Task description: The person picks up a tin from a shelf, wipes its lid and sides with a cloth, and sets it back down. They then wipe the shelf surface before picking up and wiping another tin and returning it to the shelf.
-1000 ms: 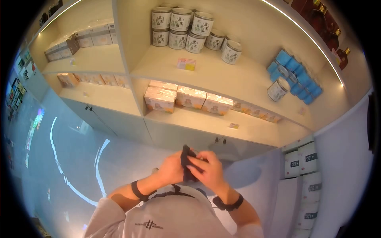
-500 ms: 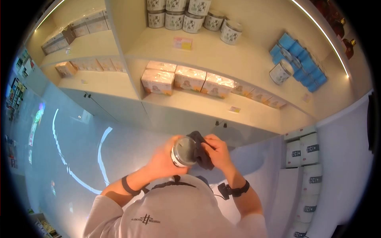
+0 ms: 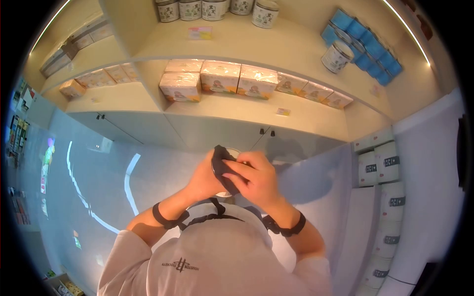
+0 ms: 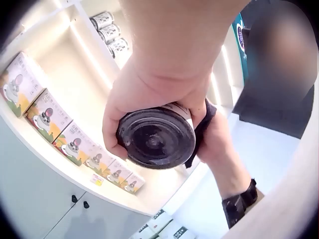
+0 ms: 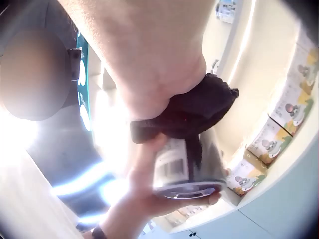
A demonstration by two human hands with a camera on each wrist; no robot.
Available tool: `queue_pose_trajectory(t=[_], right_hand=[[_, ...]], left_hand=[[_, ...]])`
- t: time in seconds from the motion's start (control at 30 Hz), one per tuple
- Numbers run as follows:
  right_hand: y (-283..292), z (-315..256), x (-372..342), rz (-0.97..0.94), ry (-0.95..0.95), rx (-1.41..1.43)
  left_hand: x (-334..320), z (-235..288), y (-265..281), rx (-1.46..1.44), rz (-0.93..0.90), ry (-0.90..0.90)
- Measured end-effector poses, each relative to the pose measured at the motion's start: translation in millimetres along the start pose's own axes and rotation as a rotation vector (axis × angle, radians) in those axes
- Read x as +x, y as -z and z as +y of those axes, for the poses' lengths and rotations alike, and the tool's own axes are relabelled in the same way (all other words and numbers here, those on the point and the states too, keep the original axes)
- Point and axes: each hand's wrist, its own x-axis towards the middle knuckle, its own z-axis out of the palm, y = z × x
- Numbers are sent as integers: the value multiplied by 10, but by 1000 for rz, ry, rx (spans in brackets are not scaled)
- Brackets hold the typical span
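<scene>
Black cloth [image 3: 221,166] has shifted atop the can [image 4: 157,140], which my left hand [image 3: 203,173] grips; my right hand [image 3: 260,180] holds the cloth.

Both arms [image 3: 143,224] bend inward; the left hand [image 3: 201,176] curls in a grip and the right hand [image 3: 259,178] pinches just beside it.

Cloth [image 5: 199,107] black; jar [image 5: 169,154] white-labelled with grey barcode, base [image 4: 157,139] near-black; shirt [image 3: 217,246] pale grey, logo [image 3: 181,265] dark; wristband [image 3: 159,215] black; boxes [image 3: 257,81] pale pink with yellow-green cartoon print; price tag [image 3: 200,33] pink-yellow; cans [image 3: 374,48] blue.
</scene>
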Motion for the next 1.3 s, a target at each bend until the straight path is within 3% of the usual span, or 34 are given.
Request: queue_pose_trajectory(t=[0.03,0.07,0.1,0.17,0.2,0.23,0.3,0.37,0.4,0.47,0.57,0.63,0.67,0.77,0.83,0.87,0.9,0.97,1.03,1.13,1.2,1.23,1.3], right_hand=[[12,-45,27,5,-12,-1],[12,-97,54,-95,-48,-63],[5,-116,83,-193,-82,-125],[1,-26,101,-215,-125,-122],[25,83,83,-218,-183,15],[61,197,61,-219,-235,150],[83,490,-98,-86,-307,210],[42,552,-195,3,-455,449],[-21,517,-202,-1,-455,454],[-231,404,-181,296,-466,442],[-434,254,-148,412,-517,420],[-486,141,-224,361,-444,274],[-485,70,-250,319,-384,248],[-464,182,-135,288,-299,123],[-524,507,10,293,-636,308],[-529,594,25,276,-692,535],[-532,535,38,283,-691,533],[-560,298,36,365,-539,445],[-647,214,-62,340,-656,382],[-670,255,-25,312,-686,375],[-626,405,102,316,-596,360],[-516,430,196,216,-606,656],[-406,464,316,86,-432,403]], left_hand=[[-10,-62,-41,200,-62,16],[-30,-170,-111,317,-53,-198],[-58,-233,-155,317,-66,-196],[-115,-302,-199,-187,-145,-63],[-98,-297,-158,-192,-163,-60],[-102,-275,-107,-62,-174,52],[-115,-102,-77,-24,-35,-10],[-122,-29,6,-60,-54,-1],[-111,-77,27,-309,-84,86],[-42,-157,28,-689,-87,166],[75,-128,-42,-741,103,33],[180,-134,64,-787,213,25],[224,-126,110,-771,301,36],[234,-93,115,-607,282,-14],[121,-187,-62,-361,279,-73],[93,-133,-102,-273,284,-151],[116,-87,-54,-271,277,-154],[202,-42,64,-383,202,-100],[278,-115,111,-321,282,-62],[334,-196,115,-179,386,-220],[268,-182,64,14,381,-276],[240,-156,34,113,365,-314],[235,-147,63,125,324,-404]])
